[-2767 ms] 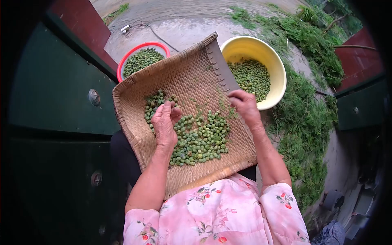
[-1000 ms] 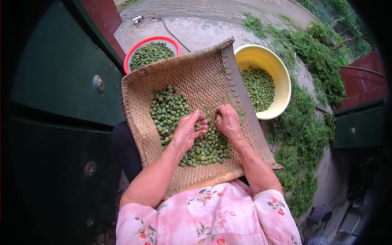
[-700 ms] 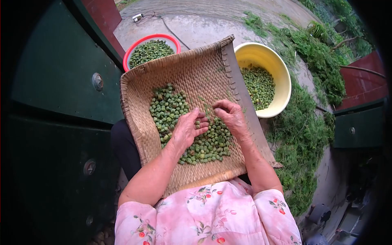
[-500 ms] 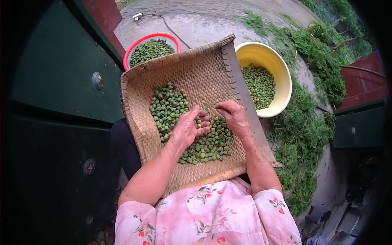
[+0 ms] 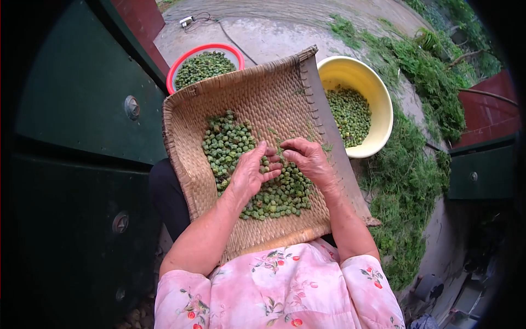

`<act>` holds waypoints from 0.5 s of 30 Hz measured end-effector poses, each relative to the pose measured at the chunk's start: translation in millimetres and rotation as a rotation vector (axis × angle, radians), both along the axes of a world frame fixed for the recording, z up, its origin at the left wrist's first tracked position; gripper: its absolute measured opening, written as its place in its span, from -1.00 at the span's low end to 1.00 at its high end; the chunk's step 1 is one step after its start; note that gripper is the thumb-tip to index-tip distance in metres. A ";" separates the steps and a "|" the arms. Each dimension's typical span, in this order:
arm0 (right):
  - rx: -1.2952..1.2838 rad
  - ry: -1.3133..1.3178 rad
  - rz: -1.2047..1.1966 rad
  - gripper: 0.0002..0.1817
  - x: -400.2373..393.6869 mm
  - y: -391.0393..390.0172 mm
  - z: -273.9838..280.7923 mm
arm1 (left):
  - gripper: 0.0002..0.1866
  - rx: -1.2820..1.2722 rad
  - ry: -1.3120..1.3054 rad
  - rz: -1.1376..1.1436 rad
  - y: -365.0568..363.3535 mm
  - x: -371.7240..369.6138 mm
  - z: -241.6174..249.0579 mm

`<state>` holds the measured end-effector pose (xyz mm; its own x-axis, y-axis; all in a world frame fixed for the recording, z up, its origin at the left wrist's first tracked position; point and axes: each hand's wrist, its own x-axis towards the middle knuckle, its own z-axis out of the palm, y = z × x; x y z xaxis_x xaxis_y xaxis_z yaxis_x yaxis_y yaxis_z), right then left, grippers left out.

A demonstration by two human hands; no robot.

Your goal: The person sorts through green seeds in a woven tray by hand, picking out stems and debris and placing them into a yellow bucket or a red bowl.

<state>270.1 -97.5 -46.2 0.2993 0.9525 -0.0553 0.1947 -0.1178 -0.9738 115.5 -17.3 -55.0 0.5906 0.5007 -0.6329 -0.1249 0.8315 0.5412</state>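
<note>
A woven wicker scoop basket (image 5: 241, 93) lies tilted across my lap, with a heap of small round green fruits (image 5: 227, 145) spread over its inside. My left hand (image 5: 255, 169) is cupped above the heap, palm turned to the right, with a few green fruits between its curled fingers. Just to its right, my right hand (image 5: 308, 158) has thumb and forefinger bent close together near the left fingertips. What the right fingers pinch, if anything, is too small to make out. Thin green bits of stalk lie on the weave behind the hands.
Beyond the basket stand a red-rimmed basin (image 5: 239, 55) and a yellow bucket (image 5: 381, 123), both holding green fruits. Feathery green cuttings (image 5: 408, 192) cover the ground at right. A dark green metal door (image 5: 76, 104) is close on the left. A cable (image 5: 235, 41) crosses the concrete.
My right hand has moved left, towards the left hand, and its fingertips now reach near the left fingers. The left hand has stayed almost in place, still holding fruits.
</note>
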 end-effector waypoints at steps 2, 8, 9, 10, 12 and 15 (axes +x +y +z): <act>0.066 -0.498 -0.047 -0.81 -1.9 6.2 -15.0 | -0.60 -0.001 -0.002 0.002 1.3 -0.9 -1.9; 0.001 -0.807 -0.034 -0.80 -9.4 3.2 -21.3 | -0.59 0.030 0.102 0.003 3.7 -1.1 -5.8; 0.023 -0.680 -0.096 -0.80 -7.7 3.9 -22.4 | -0.59 0.034 0.090 0.002 3.7 -1.6 -5.7; 0.042 -0.553 -0.158 -0.79 -8.0 5.6 -18.9 | -0.59 0.038 0.078 0.000 2.8 -2.0 -5.3; 0.000 -0.147 -0.112 -0.80 -7.1 5.6 -5.8 | -0.58 0.037 0.045 -0.006 0.2 -1.9 -0.5; 0.002 0.204 -0.033 -0.79 -0.4 3.3 -1.5 | -0.58 0.031 0.005 -0.021 -1.0 -1.5 9.1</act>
